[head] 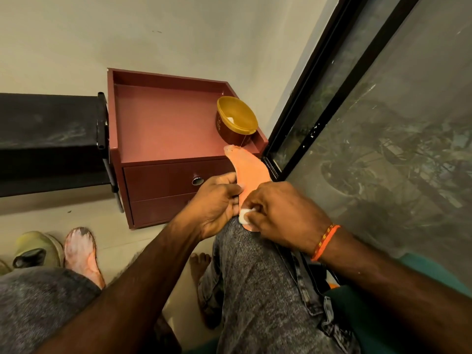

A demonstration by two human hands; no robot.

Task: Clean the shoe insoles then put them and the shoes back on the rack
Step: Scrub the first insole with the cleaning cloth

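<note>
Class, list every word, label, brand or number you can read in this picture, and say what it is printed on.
No text can be read.
Round gold-rimmed maroon tub on the maroon drawer cabinet: a small gold mark on its side, too blurred to read.
Orange foam insole, olive shoe: no print visible.

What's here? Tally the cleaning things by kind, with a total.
Insoles: 2, one held on the knee, one on the floor
Shoes: 1
Bowls: 1
Cotton pads: 1
Total: 5
</note>
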